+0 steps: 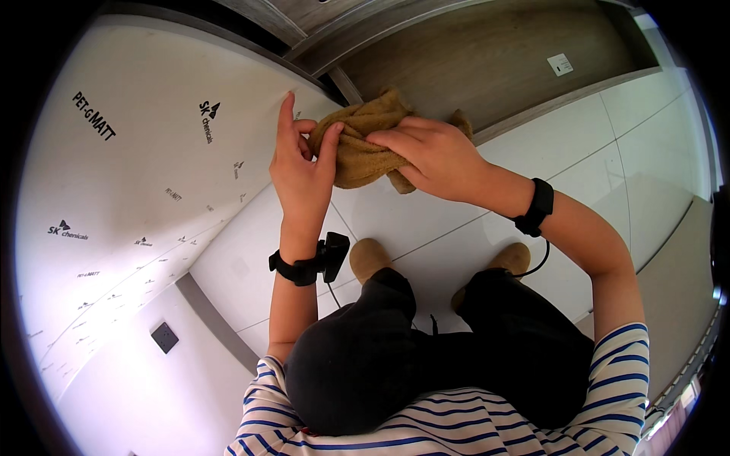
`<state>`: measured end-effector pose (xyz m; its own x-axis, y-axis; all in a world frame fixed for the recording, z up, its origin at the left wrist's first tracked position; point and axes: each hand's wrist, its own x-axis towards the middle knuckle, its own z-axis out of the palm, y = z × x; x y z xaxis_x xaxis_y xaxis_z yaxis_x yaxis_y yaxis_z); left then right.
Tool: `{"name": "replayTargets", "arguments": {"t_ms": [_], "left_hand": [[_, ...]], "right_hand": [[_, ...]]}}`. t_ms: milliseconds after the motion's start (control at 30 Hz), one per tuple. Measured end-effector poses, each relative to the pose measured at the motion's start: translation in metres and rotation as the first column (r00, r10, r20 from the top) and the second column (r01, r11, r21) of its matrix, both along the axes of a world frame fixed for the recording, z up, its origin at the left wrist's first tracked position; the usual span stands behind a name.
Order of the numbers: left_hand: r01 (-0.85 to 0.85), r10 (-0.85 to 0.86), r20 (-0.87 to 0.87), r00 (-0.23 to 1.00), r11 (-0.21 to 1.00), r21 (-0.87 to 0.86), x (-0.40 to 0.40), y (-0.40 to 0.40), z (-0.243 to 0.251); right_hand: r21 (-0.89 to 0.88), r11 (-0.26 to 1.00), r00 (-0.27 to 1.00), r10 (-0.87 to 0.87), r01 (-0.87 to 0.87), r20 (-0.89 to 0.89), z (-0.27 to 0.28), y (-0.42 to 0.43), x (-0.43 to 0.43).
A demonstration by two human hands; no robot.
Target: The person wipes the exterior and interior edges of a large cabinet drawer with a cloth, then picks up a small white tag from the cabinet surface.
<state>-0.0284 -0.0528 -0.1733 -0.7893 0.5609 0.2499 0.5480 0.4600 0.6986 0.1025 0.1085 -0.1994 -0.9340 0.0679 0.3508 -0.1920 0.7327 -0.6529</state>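
A brown plush cloth (pixel 365 162) is bunched between both of my hands, in front of the low wooden cabinet. My left hand (pixel 302 162) has its thumb and curled fingers on the cloth's left edge, while its index finger points up in front of the white film-covered panel (pixel 142 165). Whether that fingertip touches the panel I cannot tell. On the cloth's right side, my right hand (pixel 442 157) grips the folds between thumb and fingers. A loose end of cloth hangs below the right hand's fingers, and another shows behind the knuckles.
The open wood-grain cabinet compartment (pixel 485 62) lies ahead, with a small white label (pixel 560 64) inside. Its bottom edge (pixel 542 105) borders the pale tiled floor (pixel 445 228). Printed writing covers the panel on the left. A black wall socket (pixel 165 337) sits low at the left.
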Motion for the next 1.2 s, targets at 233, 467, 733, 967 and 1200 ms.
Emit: {"name": "replayTargets", "arguments": {"t_ms": [233,467,733,967,1200], "left_hand": [[0.005,-0.005,0.029,1.000,1.000,-0.002,-0.001,-0.001,0.001],[0.017,-0.017,0.027,0.999,1.000,0.000,-0.002,-0.002,0.000],[0.027,-0.027,0.031,0.999,1.000,-0.008,-0.002,-0.002,0.001],[0.041,-0.041,0.030,0.999,0.999,0.005,-0.004,-0.003,0.000],[0.129,-0.129,0.034,0.991,0.992,0.004,0.004,-0.006,-0.002]], "right_hand": [[0.044,0.999,0.999,-0.016,0.018,-0.045,-0.001,-0.001,-0.002],[0.051,0.999,1.000,-0.017,0.018,-0.022,-0.001,-0.001,-0.001],[0.041,0.999,1.000,-0.015,0.016,-0.012,-0.003,0.000,0.000],[0.056,0.998,1.000,-0.009,0.009,-0.007,-0.001,0.000,-0.001],[0.094,0.995,1.000,0.016,-0.014,-0.016,-0.001,-0.003,-0.002]]}}
